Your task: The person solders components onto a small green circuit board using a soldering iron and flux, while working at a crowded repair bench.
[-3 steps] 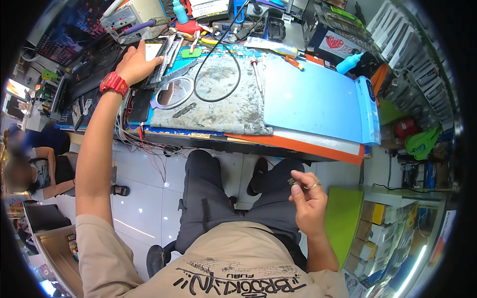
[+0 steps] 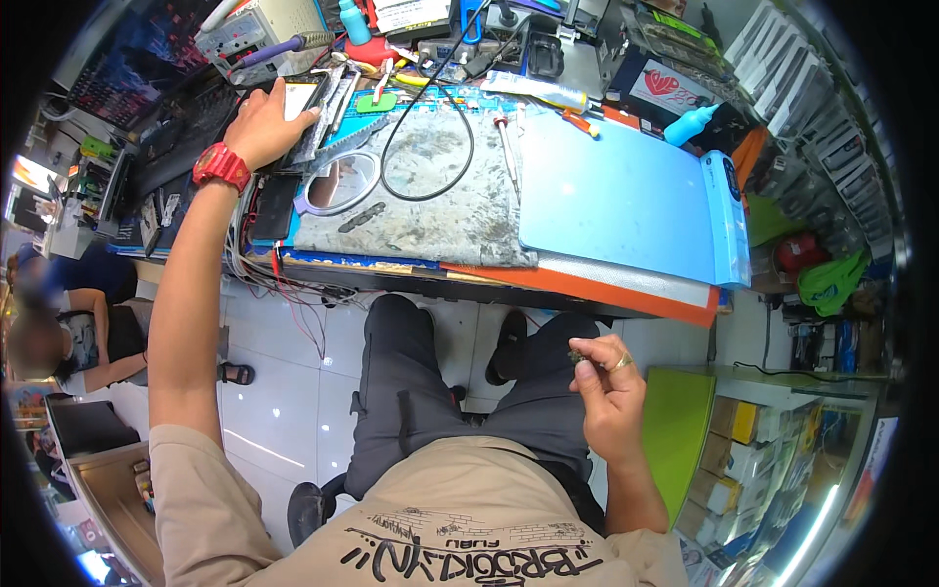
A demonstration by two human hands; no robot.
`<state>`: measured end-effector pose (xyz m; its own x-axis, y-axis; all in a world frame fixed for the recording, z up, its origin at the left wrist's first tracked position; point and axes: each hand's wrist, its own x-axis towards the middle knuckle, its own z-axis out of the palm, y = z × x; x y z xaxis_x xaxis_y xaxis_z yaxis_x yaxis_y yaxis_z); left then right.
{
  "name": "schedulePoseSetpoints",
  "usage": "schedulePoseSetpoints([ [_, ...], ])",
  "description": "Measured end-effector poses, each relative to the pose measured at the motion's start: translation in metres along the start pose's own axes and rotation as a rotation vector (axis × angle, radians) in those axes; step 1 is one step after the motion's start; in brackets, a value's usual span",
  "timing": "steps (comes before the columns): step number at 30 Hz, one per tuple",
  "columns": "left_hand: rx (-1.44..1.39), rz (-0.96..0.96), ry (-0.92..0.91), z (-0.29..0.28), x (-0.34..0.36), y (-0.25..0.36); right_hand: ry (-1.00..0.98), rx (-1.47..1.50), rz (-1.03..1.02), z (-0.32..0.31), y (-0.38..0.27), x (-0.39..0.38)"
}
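So the right hand (image 2: 610, 391) has a tiny part (image 2: 577, 358) in a tight thumb-and-finger pinch, probably because it's too small for a fuller grip. It's held up by the right thigh (image 2: 538, 386), off the bench (image 2: 391, 266). The left hand (image 2: 262, 129) reaches to a white panel (image 2: 301, 98), fingers spread; can't tell if it's gripping. The grey mat (image 2: 440, 230) likely protects the benchtop.

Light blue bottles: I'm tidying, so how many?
2: one bottle right of the purple-handled tool, another by the far right corner of the blue mat. Others may be hidden.
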<state>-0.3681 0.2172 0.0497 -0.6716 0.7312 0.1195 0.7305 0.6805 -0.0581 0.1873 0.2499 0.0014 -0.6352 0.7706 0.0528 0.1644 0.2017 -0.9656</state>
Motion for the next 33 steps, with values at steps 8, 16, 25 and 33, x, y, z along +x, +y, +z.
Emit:
schedulePoseSetpoints([
  [8,0.065,0.085,0.121,-0.003,-0.008,0.001,0.096,0.12,0.023,0.011,-0.016,0.053],
  [16,-0.587,0.204,0.471,-0.025,-0.103,0.082,0.116,-0.229,-0.288,0.068,-0.018,0.14],
  [25,-0.772,0.336,0.199,0.02,-0.2,0.168,0.024,-0.632,-0.394,0.069,-0.01,0.151],
  [33,-0.763,0.363,0.216,0.026,-0.192,0.172,-0.048,-0.638,-0.461,0.065,-0.001,0.165],
])
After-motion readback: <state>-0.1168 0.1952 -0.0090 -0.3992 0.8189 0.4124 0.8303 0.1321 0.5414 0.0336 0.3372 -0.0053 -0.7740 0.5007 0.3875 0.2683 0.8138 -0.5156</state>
